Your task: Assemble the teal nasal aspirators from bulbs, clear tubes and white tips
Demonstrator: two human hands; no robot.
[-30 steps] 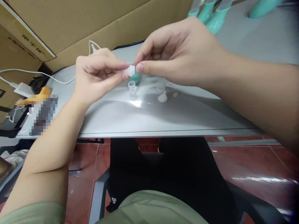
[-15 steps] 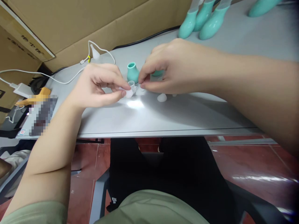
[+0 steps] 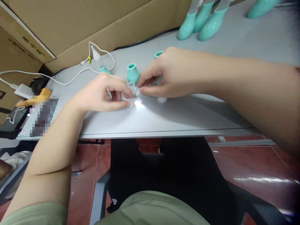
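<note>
My left hand (image 3: 106,92) is closed in a pinch, thumb and index finger on a small translucent white piece (image 3: 132,102) just above the table. My right hand (image 3: 167,73) comes from the right, its thumb and index finger pinched at a small clear plastic piece (image 3: 137,91). Between the fingertips sits a clear, open-topped plastic fitting (image 3: 131,85). Right behind it stands a teal bulb (image 3: 133,75) with an open neck. Another open-necked teal bulb (image 3: 158,54) is partly covered by my right hand. Below that hand rests a small white rounded piece (image 3: 162,100).
Several teal bulbs with clear upper parts (image 3: 213,26) are at the back right. A third teal piece (image 3: 103,68), a white nozzle (image 3: 95,53) and a white cable (image 3: 67,83) lie at left. Cardboard (image 3: 93,22) walls off the back; the table's front edge (image 3: 164,136) is near my lap.
My left hand has moved a little right and toward me, bringing the white piece lower and uncovering the teal piece behind. My right hand has shifted slightly toward me, uncovering the teal bulb's neck.
</note>
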